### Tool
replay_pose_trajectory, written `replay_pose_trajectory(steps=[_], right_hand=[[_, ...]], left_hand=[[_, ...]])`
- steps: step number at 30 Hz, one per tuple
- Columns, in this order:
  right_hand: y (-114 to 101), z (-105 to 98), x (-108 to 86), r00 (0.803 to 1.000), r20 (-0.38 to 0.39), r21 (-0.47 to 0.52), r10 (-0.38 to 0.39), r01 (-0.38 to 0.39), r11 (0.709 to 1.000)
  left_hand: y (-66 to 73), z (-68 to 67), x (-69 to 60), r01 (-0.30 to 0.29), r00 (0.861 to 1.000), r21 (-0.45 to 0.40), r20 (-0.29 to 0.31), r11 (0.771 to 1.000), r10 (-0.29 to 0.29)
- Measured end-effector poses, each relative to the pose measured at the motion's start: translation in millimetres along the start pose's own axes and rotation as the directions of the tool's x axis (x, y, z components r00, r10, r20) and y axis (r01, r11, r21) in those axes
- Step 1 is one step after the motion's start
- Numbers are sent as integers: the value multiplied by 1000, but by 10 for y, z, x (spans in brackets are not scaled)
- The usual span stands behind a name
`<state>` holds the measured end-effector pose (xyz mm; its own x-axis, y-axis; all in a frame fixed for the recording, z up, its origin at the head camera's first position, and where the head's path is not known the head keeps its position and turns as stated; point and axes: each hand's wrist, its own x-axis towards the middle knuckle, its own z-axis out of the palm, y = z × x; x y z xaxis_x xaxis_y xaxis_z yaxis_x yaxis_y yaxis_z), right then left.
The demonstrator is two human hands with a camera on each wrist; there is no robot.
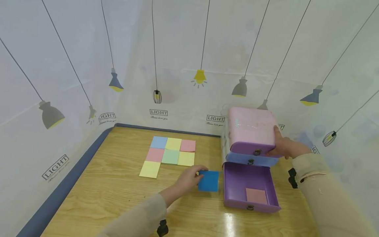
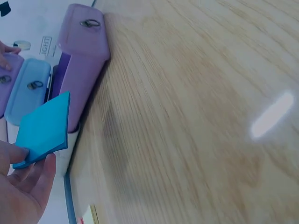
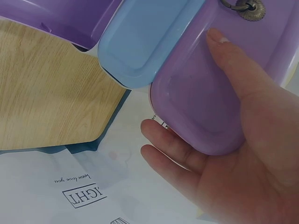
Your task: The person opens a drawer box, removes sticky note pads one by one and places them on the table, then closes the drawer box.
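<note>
My left hand (image 1: pixel 189 179) pinches a blue sticky note pad (image 1: pixel 208 181) by its left edge, thumb on one face and fingers behind. It is above the table, just left of the open purple bottom drawer (image 1: pixel 250 207). A pink sticky note pad (image 1: pixel 256 196) lies inside that drawer. The small drawer cabinet (image 1: pixel 251 126) has a pink top, with a purple drawer and a blue drawer (image 3: pixel 140 51) pushed in. Against its upper right corner rests my right hand (image 1: pixel 285 146), thumb flat on the purple drawer front (image 3: pixel 201 98) and fingers extended along the side.
Left of the cabinet, several sticky note pads (image 1: pixel 170 156) in blue, yellow, pink and green lie edge to edge on the wooden table (image 1: pixel 103 184). A sheet with printed lamps (image 1: pixel 177 49) hangs behind the table. Each drawer front carries a ring pull (image 2: pixel 89 23).
</note>
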<state>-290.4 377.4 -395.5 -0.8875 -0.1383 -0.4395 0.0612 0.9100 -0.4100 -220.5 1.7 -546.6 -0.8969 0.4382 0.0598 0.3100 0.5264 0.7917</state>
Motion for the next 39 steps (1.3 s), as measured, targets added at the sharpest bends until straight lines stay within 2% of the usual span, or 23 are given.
replay_pose_trajectory(steps=[7,16,26,30,34,39], right_hand=[[6,2,6,1000,2,3,-3,3,1000],[-39,15,-29,1000,-8,-13,-13,13,1000],[-70,11,-40,1000,-10,-19,-17,17,1000],[-70,4,-39,1000,-10,-15,-15,14,1000],[-54,-1,-26,1000,-12,-13,-4,4,1000],[-24,-1,-4,1000,-10,-15,-2,2,1000]], left_hand=[[-215,-223,-82,-32,999,128,-29,991,36],[-461,-480,-201,65,998,195,-31,979,-60],[-676,-693,-294,151,986,238,-103,959,-129],[-733,-758,-315,203,976,262,-130,943,-174],[-775,-802,-324,251,964,312,-160,916,-210],[-790,-831,-327,289,956,367,-161,884,-246]])
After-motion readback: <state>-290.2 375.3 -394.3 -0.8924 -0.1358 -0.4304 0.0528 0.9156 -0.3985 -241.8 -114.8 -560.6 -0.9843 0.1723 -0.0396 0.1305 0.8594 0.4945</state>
